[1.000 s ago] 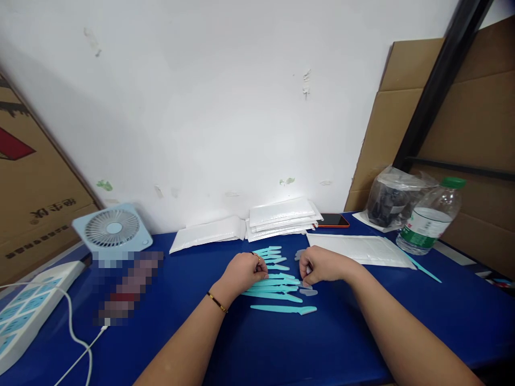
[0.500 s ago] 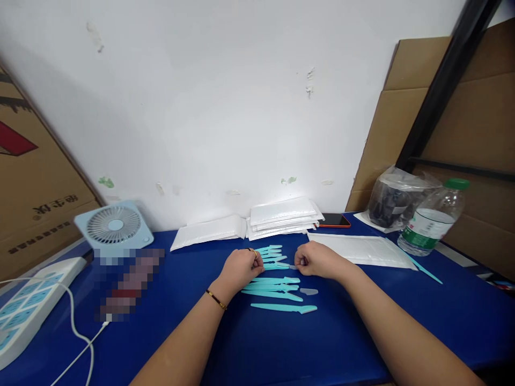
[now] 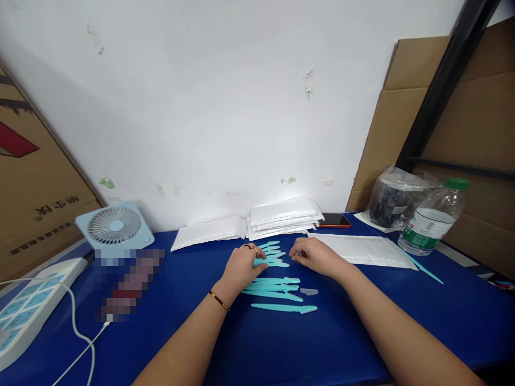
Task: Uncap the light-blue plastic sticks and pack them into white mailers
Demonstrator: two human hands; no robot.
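Observation:
Teal eyebrow razors (image 3: 272, 288) lie on the blue table, heads pointing right. One single eyebrow razor (image 3: 284, 307) lies nearest me. My left hand (image 3: 243, 265) is over the handles of the farther group of razors (image 3: 276, 262), thumb and fingers closed about the handle of one; part of the grip is hidden. My right hand (image 3: 314, 255) is just right of those heads, fingers curled inward; what they hold, if anything, is hidden. A clear blade cap (image 3: 309, 291) lies right of the middle group.
White padded mailers (image 3: 284, 214) are stacked by the wall, and another mailer (image 3: 368, 251) lies behind my right hand. One razor (image 3: 422, 267) rests at its right end. A phone (image 3: 333, 220), bottle (image 3: 430, 225), fan (image 3: 116, 228) and power strip (image 3: 38, 305) stand around.
The clear cap by the farther razor's head is out of sight. My right hand has drawn slightly up and left, and my left thumb has stretched out along the razors.

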